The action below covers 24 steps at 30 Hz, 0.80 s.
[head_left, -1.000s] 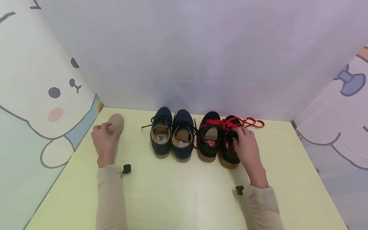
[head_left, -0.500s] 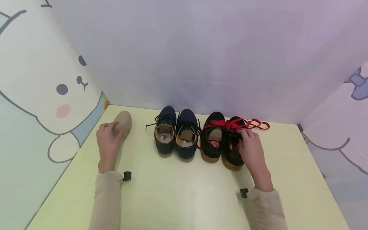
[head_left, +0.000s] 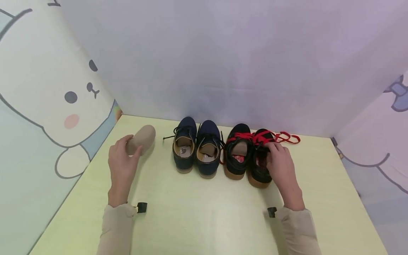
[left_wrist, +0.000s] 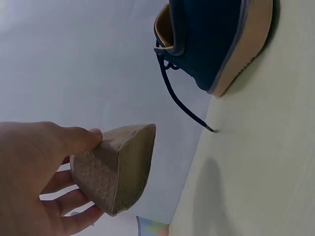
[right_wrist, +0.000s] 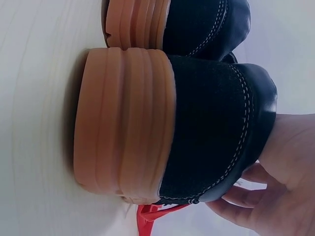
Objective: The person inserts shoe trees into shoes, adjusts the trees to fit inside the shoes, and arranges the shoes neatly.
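Note:
My left hand (head_left: 122, 163) pinches a beige moulded-pulp shoe insert (head_left: 144, 137) between thumb and fingers, to the left of the shoes. In the left wrist view the insert (left_wrist: 108, 169) is a hollow toe shape, its open end to the right, held above the table with its shadow below. My right hand (head_left: 282, 166) grips the collar of the rightmost black shoe (head_left: 259, 176), fingers at its opening near the red laces. The right wrist view shows that shoe (right_wrist: 211, 132) standing on its brown sole; the thumb is hidden there.
The other black shoe (head_left: 234, 170) stands beside the gripped one, a beige insert inside. Further left is a navy shoe pair (head_left: 185, 161) with inserts. A loose red lace (head_left: 288, 137) trails right. The pale wall (head_left: 204, 71) rises behind the table (head_left: 191, 219).
My left hand has raised the shoe insert off the table and carried it slightly right, its rounded toe now tilted rightward. My right hand stays on the black shoe. The head view has shifted a little.

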### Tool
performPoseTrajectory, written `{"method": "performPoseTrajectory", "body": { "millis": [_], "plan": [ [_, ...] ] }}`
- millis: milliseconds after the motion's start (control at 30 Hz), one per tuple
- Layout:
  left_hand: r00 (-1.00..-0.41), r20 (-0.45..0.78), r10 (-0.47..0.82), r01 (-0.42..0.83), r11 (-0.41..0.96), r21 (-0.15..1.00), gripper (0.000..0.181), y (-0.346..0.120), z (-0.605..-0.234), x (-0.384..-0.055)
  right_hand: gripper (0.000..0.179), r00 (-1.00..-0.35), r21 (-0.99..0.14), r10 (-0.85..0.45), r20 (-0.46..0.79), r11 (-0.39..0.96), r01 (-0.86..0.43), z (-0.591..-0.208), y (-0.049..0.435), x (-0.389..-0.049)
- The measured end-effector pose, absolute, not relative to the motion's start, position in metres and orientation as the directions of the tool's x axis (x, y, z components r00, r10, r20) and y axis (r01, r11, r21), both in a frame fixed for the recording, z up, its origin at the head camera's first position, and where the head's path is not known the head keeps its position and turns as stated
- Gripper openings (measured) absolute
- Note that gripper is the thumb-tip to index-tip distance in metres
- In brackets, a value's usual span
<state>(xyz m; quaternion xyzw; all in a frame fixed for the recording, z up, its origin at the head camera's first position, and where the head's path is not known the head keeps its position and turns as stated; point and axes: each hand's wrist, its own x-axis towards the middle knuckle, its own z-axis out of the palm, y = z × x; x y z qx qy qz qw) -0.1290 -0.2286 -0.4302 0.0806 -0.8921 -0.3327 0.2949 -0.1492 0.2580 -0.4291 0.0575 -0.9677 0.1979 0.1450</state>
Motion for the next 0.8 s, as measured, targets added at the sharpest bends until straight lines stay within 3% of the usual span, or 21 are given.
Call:
{"method": "performPoseTrajectory", "body": {
  "millis": [500,800],
  "plan": [
    [-0.741,0.642,-0.199,0.283,0.773,0.567,0.043,-0.187,-0.406,-0.111,0.025,-0.938,-0.415,-0.043,0.345,0.889,-0.193,-0.434,0.272,-0.154],
    [-0.723,0.685,-0.091,0.385,0.771,0.508,0.044,-0.168,-0.397,-0.105,0.023,-0.864,-0.347,-0.122,0.489,0.881,-0.321,-0.441,0.282,-0.155]
  ]
}}
